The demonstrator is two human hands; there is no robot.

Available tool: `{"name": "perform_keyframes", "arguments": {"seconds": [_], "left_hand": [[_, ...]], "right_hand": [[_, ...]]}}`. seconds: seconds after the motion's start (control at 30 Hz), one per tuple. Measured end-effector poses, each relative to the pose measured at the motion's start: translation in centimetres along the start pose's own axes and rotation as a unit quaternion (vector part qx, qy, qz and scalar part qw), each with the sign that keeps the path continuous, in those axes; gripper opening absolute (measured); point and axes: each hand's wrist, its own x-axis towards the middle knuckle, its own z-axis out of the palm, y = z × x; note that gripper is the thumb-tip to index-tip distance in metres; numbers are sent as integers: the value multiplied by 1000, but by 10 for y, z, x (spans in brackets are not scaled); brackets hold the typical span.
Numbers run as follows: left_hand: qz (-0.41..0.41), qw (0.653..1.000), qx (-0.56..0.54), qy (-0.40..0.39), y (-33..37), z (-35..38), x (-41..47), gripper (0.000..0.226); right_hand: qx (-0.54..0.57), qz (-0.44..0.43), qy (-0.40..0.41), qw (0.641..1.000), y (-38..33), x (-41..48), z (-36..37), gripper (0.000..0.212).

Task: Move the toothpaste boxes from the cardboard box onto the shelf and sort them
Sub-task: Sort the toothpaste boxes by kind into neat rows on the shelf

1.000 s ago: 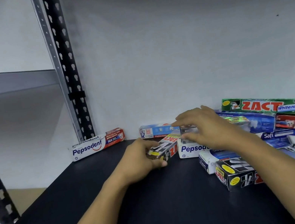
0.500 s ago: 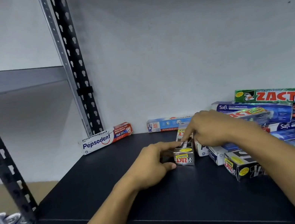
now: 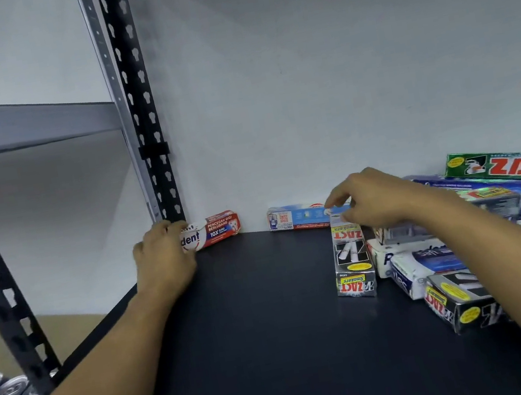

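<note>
Head view: sorting step. Left hand [image 3: 164, 263] gripped the Pepsodent box [image 3: 219, 230], well left of the Zact Smokers box [image 3: 351, 258], whose far end the right hand [image 3: 377, 197] pinched. Next move likely needed lining up brands.

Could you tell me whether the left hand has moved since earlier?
Yes: the left hand moved left, onto the red-and-white Pepsodent box beside the black slotted post.

The shelf [image 3: 256, 320] was a smooth, matt dark board, its upright [image 3: 143, 113] perforated painted metal. The boxes [image 3: 351, 258] were glossy printed card. The wall [image 3: 302, 85] looked matt, the cans [image 3: 11, 391] shiny metal.
</note>
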Motion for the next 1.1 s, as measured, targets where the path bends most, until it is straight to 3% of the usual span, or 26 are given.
{"name": "perform_keyframes", "arguments": {"seconds": [0.1,0.17,0.37,0.47,0.6,0.93,1.03,1.1], "left_hand": [[-99,994,-2,-56,-11,3,7,63],[-108,991,-9,-76,-12,4,10,60],[-75,987,-133,-45,-19,1,9,47],[-43,986,-156,-38,-16,-5,3,43],[-12,982,-185,-19,-10,-13,-6,39],[-5,954,-286,-86,-4,-18,-16,31],[-23,943,-316,-98,-7,-18,-13,26],[-33,932,-349,-93,-8,-18,-12,22]], "right_hand": [[-40,26,-46,998,3,38,4,49],[-55,49,-71,995,5,58,11,56],[-67,77,-97,990,2,76,22,49],[-85,107,-72,988,5,73,30,50],[-41,124,-57,990,7,59,31,36],[-74,178,-72,979,8,30,20,38],[-124,157,-13,980,-7,23,19,38],[-61,79,50,994,-27,21,21,43]]}}
